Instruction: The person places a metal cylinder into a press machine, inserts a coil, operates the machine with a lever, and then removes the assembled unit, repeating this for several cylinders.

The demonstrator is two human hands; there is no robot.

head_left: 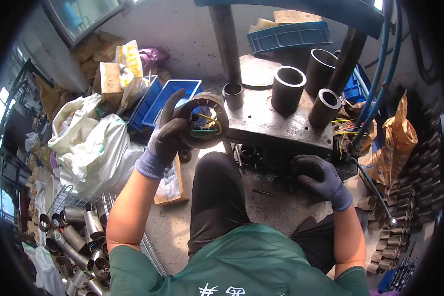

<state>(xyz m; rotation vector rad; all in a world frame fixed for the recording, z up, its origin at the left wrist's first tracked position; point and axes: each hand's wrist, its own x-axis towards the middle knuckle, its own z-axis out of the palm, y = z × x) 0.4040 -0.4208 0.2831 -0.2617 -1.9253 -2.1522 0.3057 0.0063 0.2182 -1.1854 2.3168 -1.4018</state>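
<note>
My left hand [168, 129], in a grey glove with a dark coated palm, grips a motor stator [221, 123]. This is a short round metal ring, its open end toward me, with yellow, green and blue wires inside. My right hand [323, 180], gloved alike, is low at the front of a steel press table [251, 121]. Its fingers are curled, and whatever they hold is hidden. On the table stand a small steel sleeve [233, 95] and larger thick-walled steel cylinders [288, 91], all upright.
Press columns [225, 44] rise behind the table, and blue hoses [381, 74] hang at right. A metal lever with a ball end [391, 222] juts out. Blue bins [172, 101] and white sacks [101, 153] lie left. Metal tubes [74, 239] fill a wire basket; stacked cylinders [392, 241] line the right.
</note>
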